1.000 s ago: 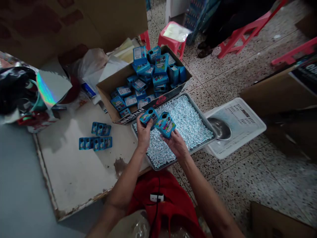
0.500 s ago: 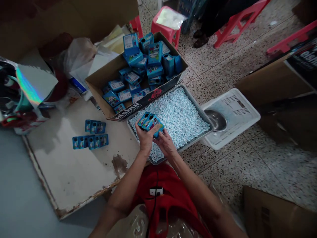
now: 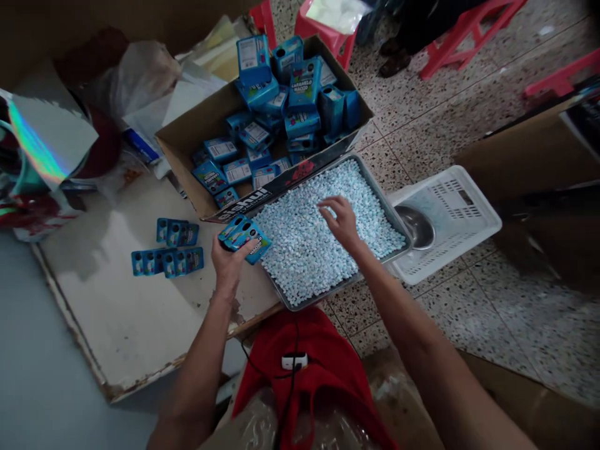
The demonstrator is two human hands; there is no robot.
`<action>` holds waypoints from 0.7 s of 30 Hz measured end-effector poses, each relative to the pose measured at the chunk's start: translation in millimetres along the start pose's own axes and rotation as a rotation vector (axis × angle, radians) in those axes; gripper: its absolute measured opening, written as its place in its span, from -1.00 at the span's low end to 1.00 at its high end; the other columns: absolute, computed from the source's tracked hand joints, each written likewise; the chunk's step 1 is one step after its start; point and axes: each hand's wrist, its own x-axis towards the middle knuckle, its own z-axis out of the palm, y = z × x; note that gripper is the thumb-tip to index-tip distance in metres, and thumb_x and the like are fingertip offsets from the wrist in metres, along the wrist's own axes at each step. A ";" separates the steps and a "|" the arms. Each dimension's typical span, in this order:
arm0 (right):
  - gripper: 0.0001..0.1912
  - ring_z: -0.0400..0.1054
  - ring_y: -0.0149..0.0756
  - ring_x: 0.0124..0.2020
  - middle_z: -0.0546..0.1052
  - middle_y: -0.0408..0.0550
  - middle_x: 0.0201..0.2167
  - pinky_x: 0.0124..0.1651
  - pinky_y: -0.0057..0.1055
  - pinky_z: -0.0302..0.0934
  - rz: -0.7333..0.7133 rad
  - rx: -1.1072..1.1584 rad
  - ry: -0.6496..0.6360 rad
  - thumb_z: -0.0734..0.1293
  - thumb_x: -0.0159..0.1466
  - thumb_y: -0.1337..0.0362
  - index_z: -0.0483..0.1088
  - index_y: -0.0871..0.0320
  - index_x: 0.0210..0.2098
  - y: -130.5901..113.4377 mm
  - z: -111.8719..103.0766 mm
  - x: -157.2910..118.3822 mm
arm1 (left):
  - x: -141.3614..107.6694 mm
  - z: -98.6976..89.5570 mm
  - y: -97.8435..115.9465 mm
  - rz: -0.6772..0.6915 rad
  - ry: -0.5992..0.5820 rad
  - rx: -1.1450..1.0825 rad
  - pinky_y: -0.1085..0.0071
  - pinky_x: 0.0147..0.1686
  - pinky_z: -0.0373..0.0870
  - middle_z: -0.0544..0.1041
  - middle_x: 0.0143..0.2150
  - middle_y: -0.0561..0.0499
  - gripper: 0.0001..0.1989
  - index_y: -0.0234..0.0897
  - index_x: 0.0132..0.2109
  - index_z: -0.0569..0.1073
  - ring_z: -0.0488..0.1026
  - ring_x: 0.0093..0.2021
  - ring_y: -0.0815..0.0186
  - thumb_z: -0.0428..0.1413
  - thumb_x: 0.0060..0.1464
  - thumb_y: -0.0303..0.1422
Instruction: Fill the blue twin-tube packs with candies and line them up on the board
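Observation:
My left hand (image 3: 228,259) is closed around a row of small blue candy boxes (image 3: 244,237), held tilted at the left edge of a metal tray (image 3: 287,301). Round dark openings show at one end of these boxes. White and pale-blue candies (image 3: 309,256) fill the tray in a thick layer. Over them hovers my right hand (image 3: 341,220), its thumb and fingers apart and slightly bent, with nothing visible in it. Several more blue boxes (image 3: 175,261) stand in two groups on the worn tabletop (image 3: 140,331) to the left.
An open cardboard carton (image 3: 182,172) heaped with blue candy boxes borders the tray's far side. Right of the tray, a white plastic basket (image 3: 469,219) holds a steel bowl (image 3: 417,228). Plastic bags (image 3: 145,78) clutter the back left. A person's feet and red stools (image 3: 462,47) are beyond.
My right hand has let go of the boxes and moved right, over the candies. The left hand has carried the boxes left, toward the tabletop.

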 end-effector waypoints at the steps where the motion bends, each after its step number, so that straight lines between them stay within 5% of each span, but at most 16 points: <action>1: -0.55 0.43 -0.06 0.15 0.63 0.08 0.03 0.33 0.00 0.25 -0.072 -0.058 -0.048 0.25 0.43 -0.14 0.61 0.03 -0.17 10.9 -0.4 25.7 | -1.5 -0.2 2.0 -0.017 -0.005 0.013 0.35 -0.20 0.59 0.63 -0.19 0.04 -0.35 -0.25 -0.05 0.50 0.58 -0.28 0.30 0.58 -0.27 -0.21; 6: -0.47 0.34 -0.03 0.29 0.56 0.10 0.24 0.45 0.03 0.10 -0.396 -0.258 -0.455 0.13 0.52 -0.07 0.55 0.07 0.15 54.4 22.1 109.4 | -21.2 14.1 3.1 -0.112 -0.074 -0.009 0.34 -0.16 0.60 0.64 -0.15 0.03 -0.25 -0.22 -0.01 0.50 0.60 -0.22 0.26 0.61 -0.37 -0.21; 11: -0.31 0.33 0.07 0.28 0.54 0.15 0.25 0.41 0.06 0.11 -0.573 -0.316 -0.464 0.04 0.51 -0.20 0.56 0.12 0.15 77.0 39.2 105.1 | -31.3 18.0 -1.8 -0.116 -0.115 0.013 0.30 -0.09 0.61 0.64 -0.08 0.01 -0.20 -0.20 0.04 0.47 0.62 -0.13 0.21 0.61 -0.36 -0.16; 16: -0.29 0.47 0.08 0.04 0.61 0.19 0.01 0.18 -0.04 0.31 -0.416 -0.338 -0.405 0.15 0.41 -0.30 0.58 0.14 0.07 76.0 38.3 73.7 | -33.0 16.1 1.7 0.014 -0.137 0.189 0.23 -0.07 0.62 0.63 -0.09 0.01 -0.18 -0.19 0.07 0.46 0.62 -0.13 0.16 0.60 -0.34 -0.14; 21: -0.31 0.52 0.08 0.08 0.65 0.14 0.04 0.19 -0.10 0.32 -0.166 -0.130 -0.350 0.31 0.29 -0.33 0.58 0.10 0.06 68.8 32.2 44.1 | -36.8 25.0 6.0 0.114 -0.198 0.333 0.17 -0.04 0.62 0.64 -0.06 -0.03 -0.21 -0.17 0.12 0.45 0.64 -0.09 0.10 0.58 -0.25 -0.18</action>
